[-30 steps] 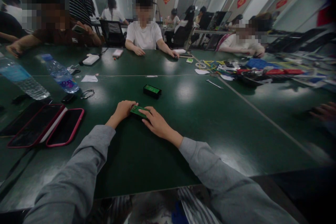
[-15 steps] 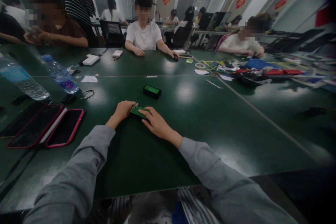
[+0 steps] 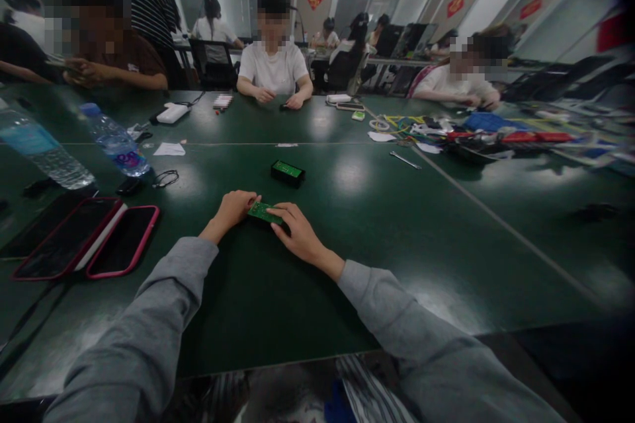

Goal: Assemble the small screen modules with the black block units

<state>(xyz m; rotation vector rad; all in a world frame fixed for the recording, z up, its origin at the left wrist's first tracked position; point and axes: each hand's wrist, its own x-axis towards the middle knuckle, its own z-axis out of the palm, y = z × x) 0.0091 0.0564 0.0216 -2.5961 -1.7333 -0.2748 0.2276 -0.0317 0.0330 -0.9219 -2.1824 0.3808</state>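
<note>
A green circuit board (image 3: 262, 211) is held low over the dark green table between both hands. My left hand (image 3: 235, 209) grips its left end, thumb and fingers closed on the edge. On the opposite end, my right hand (image 3: 297, 230) has its fingers over the top and its thumb at the near edge. What lies under the board is dark and hard to make out. Just beyond my hands sits a black box (image 3: 288, 173) with another green board in its top; neither hand touches it.
Phones with pink-red edges (image 3: 124, 241) lie at left, near two water bottles (image 3: 116, 142). A cable loop (image 3: 166, 178) rests beside them. To the right are a wrench (image 3: 405, 159) and a heap of cables and tools (image 3: 486, 135). A person in white (image 3: 272, 69) sits opposite.
The fingers of my right hand have shifted slightly right along the board, baring more of its top. Across the table, the person in white has drawn their hands closer together.
</note>
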